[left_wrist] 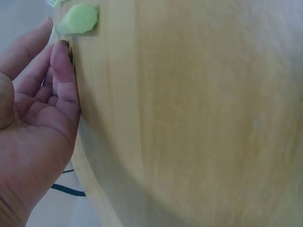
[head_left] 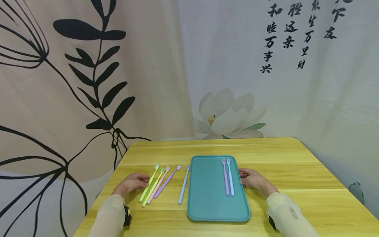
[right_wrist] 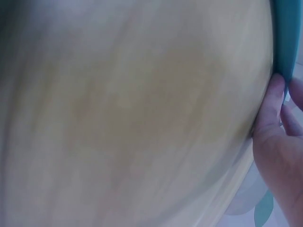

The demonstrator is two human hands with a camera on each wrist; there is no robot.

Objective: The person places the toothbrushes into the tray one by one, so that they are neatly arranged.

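Observation:
My left hand (head_left: 134, 182) is beside the leftmost yellow-green toothbrush (head_left: 150, 184), fingertips right at its handle; in the left wrist view the thumb and fingers stand apart, near a light-green end (left_wrist: 80, 19). Next to it lie a second yellow-green toothbrush (head_left: 153, 188), a pink toothbrush (head_left: 157, 186) and a purple toothbrush (head_left: 167, 182). My right hand (head_left: 254, 180) touches the right rim of a teal tray (head_left: 207, 210) with its fingertips; the right wrist view shows the tray's edge (right_wrist: 285, 42) at those fingers. A purple toothbrush (head_left: 226, 177) and a blue toothbrush (head_left: 230, 177) lie side by side in the tray.
Another blue toothbrush (head_left: 184, 186) lies on the wooden table (head_left: 165, 153) close to the tray's left rim. Behind the table hangs a cloth (head_left: 160, 82) printed with plants, a lotus and writing. The table's far edge is rounded at the corners.

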